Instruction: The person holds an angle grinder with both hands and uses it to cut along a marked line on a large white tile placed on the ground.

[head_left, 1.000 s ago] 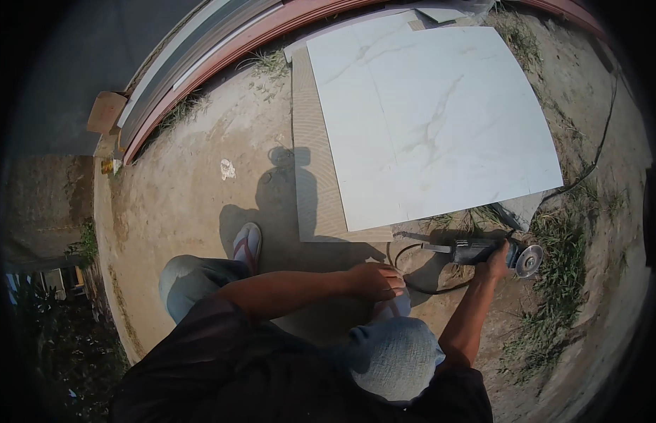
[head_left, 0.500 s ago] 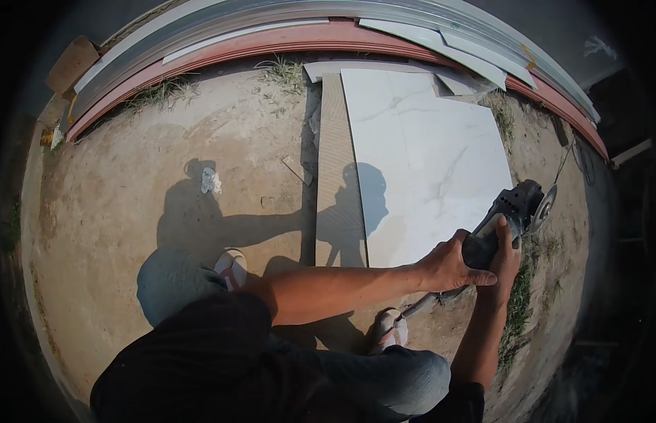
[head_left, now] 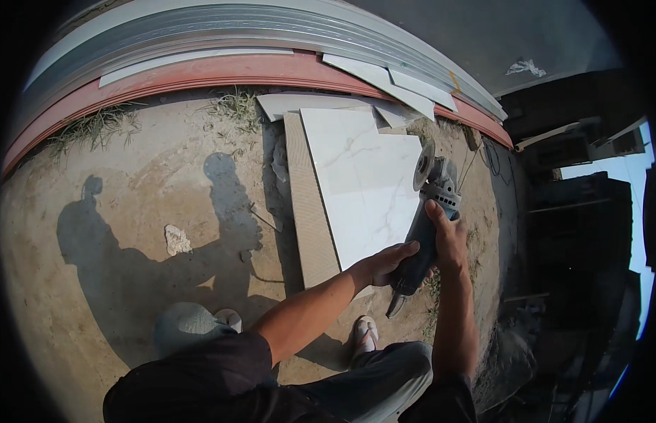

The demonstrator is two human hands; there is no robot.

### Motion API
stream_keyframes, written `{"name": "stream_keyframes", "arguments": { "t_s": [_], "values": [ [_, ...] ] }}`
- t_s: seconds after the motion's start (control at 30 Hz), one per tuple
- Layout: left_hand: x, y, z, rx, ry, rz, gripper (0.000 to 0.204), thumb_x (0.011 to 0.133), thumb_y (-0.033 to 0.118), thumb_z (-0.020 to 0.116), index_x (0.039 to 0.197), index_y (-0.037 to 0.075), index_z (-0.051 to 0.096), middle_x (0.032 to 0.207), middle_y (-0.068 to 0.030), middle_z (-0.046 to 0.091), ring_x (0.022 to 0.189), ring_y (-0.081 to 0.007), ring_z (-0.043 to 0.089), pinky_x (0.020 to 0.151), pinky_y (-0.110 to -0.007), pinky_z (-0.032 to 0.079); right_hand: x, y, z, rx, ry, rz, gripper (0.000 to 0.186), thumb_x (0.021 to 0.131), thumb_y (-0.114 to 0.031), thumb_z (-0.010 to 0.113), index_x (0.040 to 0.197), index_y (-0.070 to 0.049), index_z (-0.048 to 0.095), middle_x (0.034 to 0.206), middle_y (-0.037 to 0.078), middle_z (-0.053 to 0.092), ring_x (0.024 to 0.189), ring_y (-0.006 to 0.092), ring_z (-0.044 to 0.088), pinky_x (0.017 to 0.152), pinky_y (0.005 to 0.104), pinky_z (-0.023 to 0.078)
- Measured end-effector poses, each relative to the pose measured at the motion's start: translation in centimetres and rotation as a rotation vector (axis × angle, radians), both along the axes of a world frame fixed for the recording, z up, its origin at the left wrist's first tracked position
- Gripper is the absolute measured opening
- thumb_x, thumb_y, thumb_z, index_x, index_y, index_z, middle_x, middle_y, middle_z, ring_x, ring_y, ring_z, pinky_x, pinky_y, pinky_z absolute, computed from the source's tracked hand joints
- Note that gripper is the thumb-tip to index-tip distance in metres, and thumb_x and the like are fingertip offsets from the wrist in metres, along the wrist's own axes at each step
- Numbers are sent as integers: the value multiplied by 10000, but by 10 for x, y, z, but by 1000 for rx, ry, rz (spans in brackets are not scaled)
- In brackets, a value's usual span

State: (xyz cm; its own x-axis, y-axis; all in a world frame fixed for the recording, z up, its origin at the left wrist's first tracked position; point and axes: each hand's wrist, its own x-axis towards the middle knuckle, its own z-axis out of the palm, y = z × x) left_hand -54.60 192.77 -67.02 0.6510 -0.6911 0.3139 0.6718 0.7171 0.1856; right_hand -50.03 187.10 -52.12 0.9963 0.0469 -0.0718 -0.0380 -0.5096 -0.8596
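Observation:
An angle grinder (head_left: 421, 243) with a dark body is held in both my hands, raised at the right with its head pointing away from me. Its thin round disc (head_left: 424, 165) stands on edge on the left side of the head. My left hand (head_left: 388, 264) is closed around the rear of the body. Nearer the head, my right hand (head_left: 450, 238) grips it, the thumb lying along the top. Below and to the left of the grinder lies a white, grey-veined tile (head_left: 363, 180) with a notched far right corner. Whether the disc spins cannot be told.
A ribbed beige tile back (head_left: 304, 183) shows under the white tile's left edge. Long red panels (head_left: 215, 75) and metal profiles (head_left: 271, 28) lie across the far side, with white tile offcuts (head_left: 384, 84) against them. A crumpled white scrap (head_left: 177, 240) lies on the dirt.
Both hands have lifted and turned the grinder; its disc went from the right side to the left of its head. The view has shifted to the right.

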Motion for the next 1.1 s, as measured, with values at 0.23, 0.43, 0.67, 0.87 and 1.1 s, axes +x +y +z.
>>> {"name": "stream_keyframes", "arguments": {
  "t_s": [0.23, 0.43, 0.67, 0.87, 1.1],
  "values": [
    [30, 51, 52, 279, -41, 426, 589, 816, 358, 787, 1226, 40, 508, 982, -77, 619, 766, -148, 617, 671, -336, 539, 41, 73, 44, -197, -136, 36, 492, 803, -406, 791, 989, 40, 695, 790, 84, 665, 697, 158, 624, 641, 303, 512],
    [18, 79, 77, -116, 93, 533, 646, 825, 511, 690, 1256, 75, 489, 970, -104, 600, 814, -236, 642, 680, -403, 553, 40, 18, 24, 148, 242, 458, 883, 919, -724, 438, 1288, 73, 535, 1061, 136, 619, 837, 175, 623, 740, 298, 539],
    [39, 75, 38, 214, 87, 697, 641, 824, 542, 677, 1254, 99, 508, 974, -80, 602, 818, -195, 639, 689, -381, 549, -76, -237, -121, -655, 626, 488, 875, 980, -691, 189, 843, -34, 751, 814, 139, 722, 932, 311, 673, 971, 362, 458],
    [69, 35, 8, 336, 141, 709, 595, 819, 508, 697, 1219, 104, 521, 956, -89, 622, 816, -222, 651, 683, -417, 553, -110, -439, -121, -968, -284, 146, 507, 989, -407, 445, 646, -61, 583, 642, 141, 586, 737, 357, 594, 1099, 497, 354],
    [67, -94, -29, 483, 147, 350, 622, 802, 469, 744, 1235, 95, 500, 953, -120, 637, 810, -248, 672, 672, -443, 585, -195, -546, -97, -1137, -216, -49, 285, 762, -230, 708, 592, -53, 563, 614, 141, 550, 684, 351, 557, 787, 440, 436]
  ]
}}
